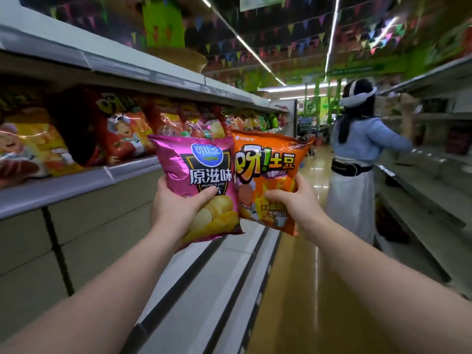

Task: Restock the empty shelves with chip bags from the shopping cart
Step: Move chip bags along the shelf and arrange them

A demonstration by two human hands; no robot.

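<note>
My left hand grips a pink chip bag by its lower half, thumb across the front. My right hand grips an orange chip bag the same way. Both bags are held upright, side by side and touching, in front of me at chest height. They hang in the aisle just right of the left shelving. That shelf holds several chip bags in a row. The shopping cart is out of view.
Below the stocked shelf are bare lower shelves on the left. A person in a blue top and white skirt stands ahead on the right, reaching into mostly bare right-hand shelves. The shiny aisle floor runs between.
</note>
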